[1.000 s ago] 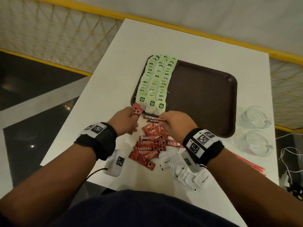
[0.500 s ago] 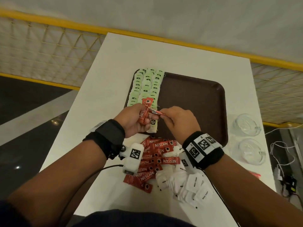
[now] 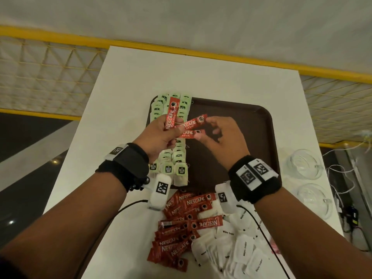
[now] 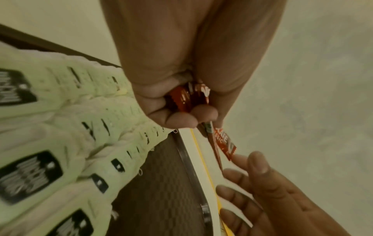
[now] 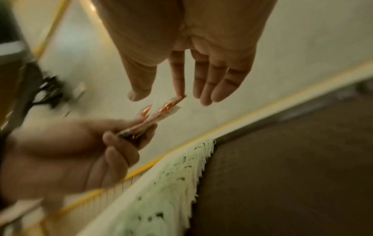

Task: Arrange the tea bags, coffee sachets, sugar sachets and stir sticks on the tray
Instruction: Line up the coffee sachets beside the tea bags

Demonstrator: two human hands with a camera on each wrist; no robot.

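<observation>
Red foil coffee sachets (image 3: 182, 125), three of them fanned out, were held above the near-left part of the brown tray (image 3: 241, 121). The left hand (image 3: 159, 137) gripped their lower ends between thumb and curled fingers, as the left wrist view confirmed. The right hand (image 3: 223, 135) was spread, fingers nearly straight, holding nothing; its fingertips (image 5: 179, 94) just met the free ends of two sachets.

Green-tagged tea bags (image 3: 173, 160) lay in overlapping rows along the left side of the tray, whose remaining surface was bare. The rest of the coffee sachets formed a loose pile (image 3: 181, 224) on the white table (image 3: 128, 97) near the person, with white sugar sachets (image 3: 235, 244) heaped just beside it on the right. Stir sticks could not be made out with certainty. Two glass cups (image 3: 306, 168) stood to the right of the tray.

The step in hand appeared to be squaring the fan into one aligned bundle before setting it down. This would probably go best if the right fingertips tapped the free ends level while the left hand loosened only slightly, since slick foil may slip out. The bundle should then be laid beside the tea bags without disturbing their rows.
</observation>
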